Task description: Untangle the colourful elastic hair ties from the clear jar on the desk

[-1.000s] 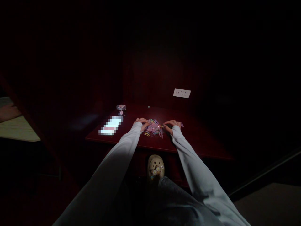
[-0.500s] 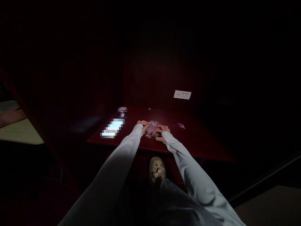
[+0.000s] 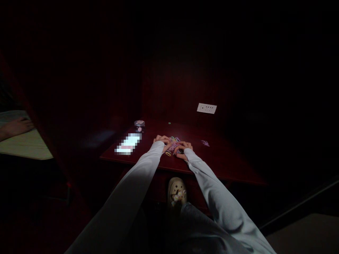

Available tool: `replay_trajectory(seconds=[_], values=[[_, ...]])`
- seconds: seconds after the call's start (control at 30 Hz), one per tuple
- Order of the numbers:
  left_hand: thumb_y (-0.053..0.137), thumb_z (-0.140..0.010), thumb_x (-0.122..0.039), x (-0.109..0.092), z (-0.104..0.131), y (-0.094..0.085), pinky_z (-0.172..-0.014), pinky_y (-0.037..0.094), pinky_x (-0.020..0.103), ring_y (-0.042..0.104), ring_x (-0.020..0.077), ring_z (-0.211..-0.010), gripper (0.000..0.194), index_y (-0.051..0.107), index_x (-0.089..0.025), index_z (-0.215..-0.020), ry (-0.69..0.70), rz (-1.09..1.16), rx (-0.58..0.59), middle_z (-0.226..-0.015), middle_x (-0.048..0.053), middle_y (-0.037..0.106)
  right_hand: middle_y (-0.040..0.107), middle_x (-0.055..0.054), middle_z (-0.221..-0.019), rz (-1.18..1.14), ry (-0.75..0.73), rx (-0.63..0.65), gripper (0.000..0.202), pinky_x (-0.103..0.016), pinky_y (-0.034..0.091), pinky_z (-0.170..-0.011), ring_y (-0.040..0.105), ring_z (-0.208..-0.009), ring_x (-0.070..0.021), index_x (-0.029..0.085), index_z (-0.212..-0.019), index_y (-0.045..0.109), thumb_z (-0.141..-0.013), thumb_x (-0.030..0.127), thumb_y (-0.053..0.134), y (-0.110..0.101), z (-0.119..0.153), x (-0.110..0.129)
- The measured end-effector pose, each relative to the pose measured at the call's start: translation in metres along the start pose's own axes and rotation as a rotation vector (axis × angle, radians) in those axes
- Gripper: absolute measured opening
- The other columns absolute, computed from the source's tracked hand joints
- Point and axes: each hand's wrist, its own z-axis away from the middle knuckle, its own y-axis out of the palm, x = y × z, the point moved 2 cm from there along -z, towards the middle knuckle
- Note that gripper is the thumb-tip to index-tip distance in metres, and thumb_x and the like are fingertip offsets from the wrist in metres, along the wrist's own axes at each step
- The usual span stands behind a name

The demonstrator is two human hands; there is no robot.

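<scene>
A pile of small, colourful hair ties (image 3: pixel 174 144), mostly pink and purple, lies on the dark red desk between my hands. My left hand (image 3: pixel 161 139) touches its left side, fingers bent and apart, thumb stretched toward the pile. Against the right side rests my right hand (image 3: pixel 183 148), its fingers curved with a gap between thumb and forefinger. Nothing is plainly gripped in either hand. A yellow hair tie (image 3: pixel 168 153) lies at the pile's near edge. Fingers cover part of the pile.
A lidded clear jar (image 3: pixel 139 126) and a pixelated bright rectangle (image 3: pixel 129 144) are on the left of the desk (image 3: pixel 222 162). One green ring (image 3: pixel 169 123) lies farther back; a purple cluster (image 3: pixel 204 143) is at right. Beyond the partition, another person's hand (image 3: pixel 19 126) rests on a pale surface.
My left hand has shifted slightly to the right, covering more of the pile's left side. My right hand stays against the pile. The whole view has shifted a little.
</scene>
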Motion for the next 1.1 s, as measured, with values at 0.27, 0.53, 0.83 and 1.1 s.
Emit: replay_trajectory(seconds=[0.27, 0.53, 0.83, 1.1], values=[[0.085, -0.084, -0.043, -0.013, 0.013, 0.003, -0.107, 0.034, 0.044, 0.048, 0.0268, -0.119, 0.025, 0.076, -0.026, -0.068, 0.198, -0.119, 0.087, -0.128, -0.003, 0.074, 0.072, -0.001, -0.132, -0.097, 0.019, -0.103, 0.008, -0.053, 0.035, -0.114, 0.050, -0.128, -0.0327, 0.032, -0.084, 0.083, -0.078, 0.028, 0.079, -0.001, -0.001, -0.007], [0.086, -0.085, -0.039, -0.010, 0.012, 0.008, -0.105, 0.037, 0.043, 0.049, 0.0261, -0.117, 0.019, 0.079, -0.027, -0.072, 0.240, -0.112, 0.065, -0.125, -0.002, 0.075, 0.072, -0.002, -0.129, -0.159, 0.011, -0.151, 0.006, -0.053, 0.035, -0.116, 0.052, -0.129, -0.0334, 0.030, -0.084, 0.083, -0.082, 0.032, 0.077, -0.002, -0.001, -0.013], [0.085, -0.086, -0.043, -0.006, 0.008, 0.010, -0.104, 0.039, 0.043, 0.050, 0.0269, -0.117, 0.012, 0.085, -0.032, -0.080, 0.243, -0.099, 0.080, -0.122, -0.002, 0.077, 0.073, -0.002, -0.127, -0.136, 0.036, -0.144, 0.006, -0.052, 0.036, -0.117, 0.053, -0.129, -0.0326, 0.031, -0.086, 0.083, -0.082, 0.032, 0.080, 0.001, -0.003, -0.013], [0.084, -0.086, -0.044, -0.003, 0.007, 0.010, -0.103, 0.042, 0.043, 0.053, 0.0270, -0.117, 0.011, 0.086, -0.034, -0.084, 0.259, -0.100, 0.090, -0.121, -0.001, 0.077, 0.073, -0.003, -0.127, -0.147, 0.019, -0.111, 0.007, -0.054, 0.035, -0.119, 0.052, -0.130, -0.0316, 0.029, -0.088, 0.082, -0.082, 0.032, 0.079, -0.004, -0.001, -0.009]])
